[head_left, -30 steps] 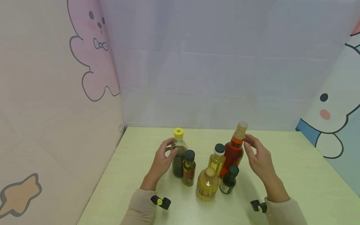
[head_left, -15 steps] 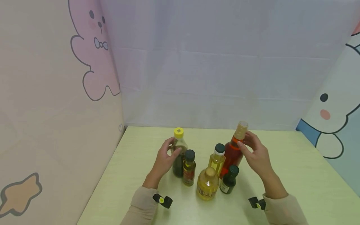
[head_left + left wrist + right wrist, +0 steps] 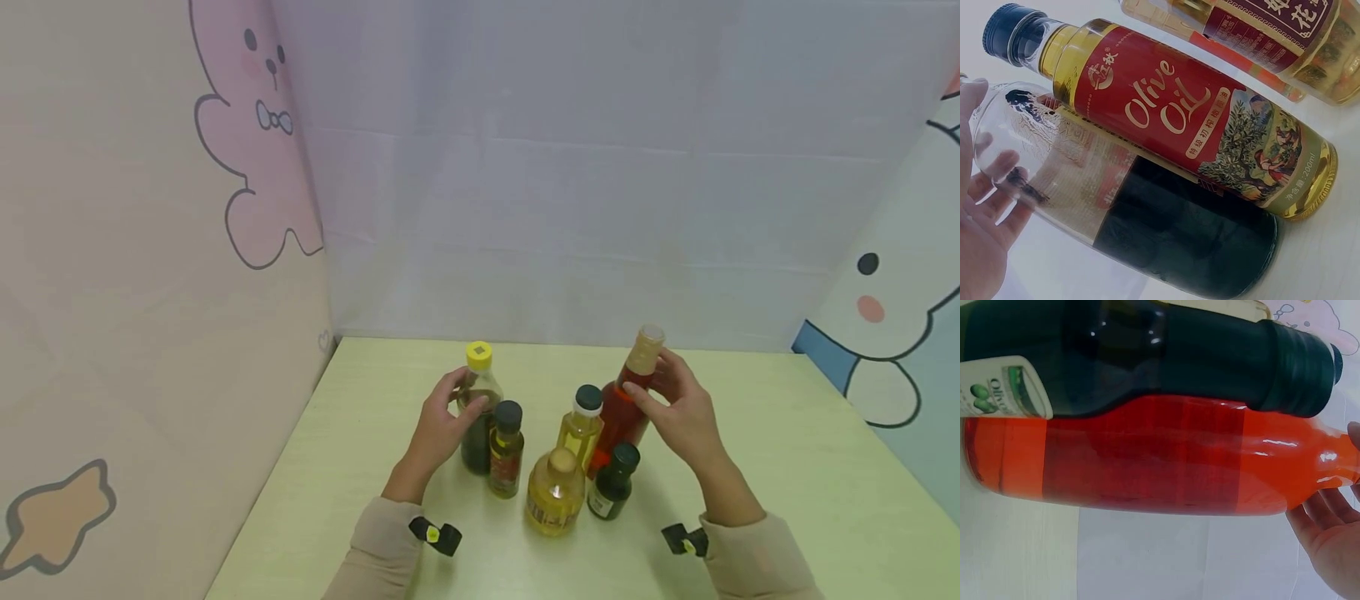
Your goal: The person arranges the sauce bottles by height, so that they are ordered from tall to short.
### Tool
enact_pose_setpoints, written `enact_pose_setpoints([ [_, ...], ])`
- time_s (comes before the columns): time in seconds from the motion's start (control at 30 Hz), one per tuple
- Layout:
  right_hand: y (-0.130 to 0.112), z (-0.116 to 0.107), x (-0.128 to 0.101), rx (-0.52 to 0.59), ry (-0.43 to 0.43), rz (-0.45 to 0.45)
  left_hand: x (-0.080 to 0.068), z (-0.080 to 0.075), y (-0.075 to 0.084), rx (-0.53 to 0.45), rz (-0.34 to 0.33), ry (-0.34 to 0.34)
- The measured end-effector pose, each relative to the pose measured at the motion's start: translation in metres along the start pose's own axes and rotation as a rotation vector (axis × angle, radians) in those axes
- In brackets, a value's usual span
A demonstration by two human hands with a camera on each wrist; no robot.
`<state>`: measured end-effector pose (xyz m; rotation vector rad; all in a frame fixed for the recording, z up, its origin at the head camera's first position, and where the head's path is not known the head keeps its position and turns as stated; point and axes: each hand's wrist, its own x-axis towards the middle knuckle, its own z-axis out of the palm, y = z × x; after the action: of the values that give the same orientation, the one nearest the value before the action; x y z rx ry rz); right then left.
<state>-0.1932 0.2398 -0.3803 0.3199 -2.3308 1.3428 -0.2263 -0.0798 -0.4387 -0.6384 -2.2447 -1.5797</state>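
Left hand (image 3: 441,425) and right hand (image 3: 684,410) each have a part-closed grip — round the shoulder of the clear, yellow-capped bottle of dark liquid (image 3: 476,442), and the neck of the tall red-filled glass bottle (image 3: 621,421) — probably because shorter, dark-capped bottles (image 3: 506,467) crowd the pale bench (image 3: 360,400).

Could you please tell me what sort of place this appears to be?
Probably a makeshift recording booth, judging by the creased backdrop, the cartoon-printed side walls, and the pale table where six bottles stand grouped.
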Motion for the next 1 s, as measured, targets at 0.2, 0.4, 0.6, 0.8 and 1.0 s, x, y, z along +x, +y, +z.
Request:
enact_pose_setpoints([
  [0.2,-0.001,-0.001,0.001,0.02,-0.033,0.032,-0.001,0.001,0.0,0.016,-0.016,0.005],
  [0.4,-0.001,-0.001,0.002,0.047,-0.026,0.025,-0.001,0.002,-0.003,0.006,-0.031,-0.002],
  [0.6,0.001,-0.004,0.004,0.094,-0.048,0.02,-0.001,0.004,-0.005,0.005,-0.019,0.006],
  [0.8,-0.001,-0.005,0.008,0.14,-0.061,-0.001,0.0,0.004,-0.003,0.012,-0.032,0.009],
  [1.0,-0.003,-0.005,0.011,0.141,-0.061,0.013,-0.001,0.004,-0.003,0.013,-0.033,0.01],
])
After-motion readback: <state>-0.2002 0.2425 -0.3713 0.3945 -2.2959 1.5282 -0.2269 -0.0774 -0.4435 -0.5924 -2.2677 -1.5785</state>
